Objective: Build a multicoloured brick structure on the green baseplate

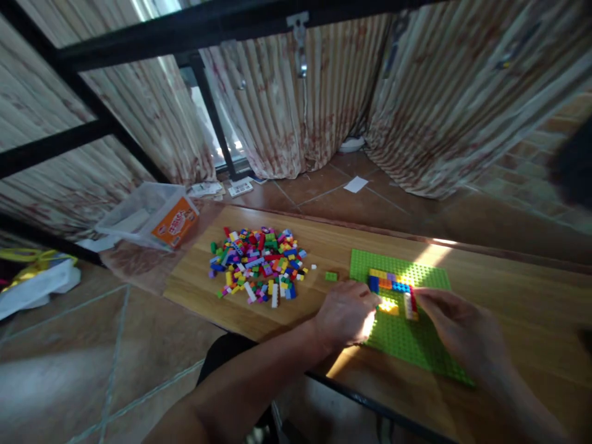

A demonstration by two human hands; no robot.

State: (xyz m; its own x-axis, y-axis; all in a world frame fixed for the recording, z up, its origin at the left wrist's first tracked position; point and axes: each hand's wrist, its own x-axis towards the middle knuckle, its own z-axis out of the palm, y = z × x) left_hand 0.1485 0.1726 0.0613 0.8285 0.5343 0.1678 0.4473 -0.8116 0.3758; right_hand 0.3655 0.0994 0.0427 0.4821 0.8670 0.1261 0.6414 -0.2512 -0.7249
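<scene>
A wooden table (324, 233) runs across the view, its right end lost in shadow and cut off by the frame. Over it are two bare hands: the left hand (346, 312), fingers curled, at the left side of the brick build (386, 282), and the right hand (460, 314), thumb and forefinger drawn together at the red brick (414, 300) on its right side. Whether either pinches a piece I cannot tell, as the fingers hide the contact. The build sits on one green baseplate (416, 345), partly glared out by sunlight. To its left lie one loose green brick (331, 276) and one tiny white piece (314, 267), then a mixed brick pile (259, 262), too jumbled to count. Past the table's left end stands one clear plastic bin (148, 216) with an orange label (176, 223). Beyond, one white paper sheet (356, 184) lies on brown floor tiles (319, 188) before patterned curtains (277, 111) and a black metal frame (115, 52), cut off above.
</scene>
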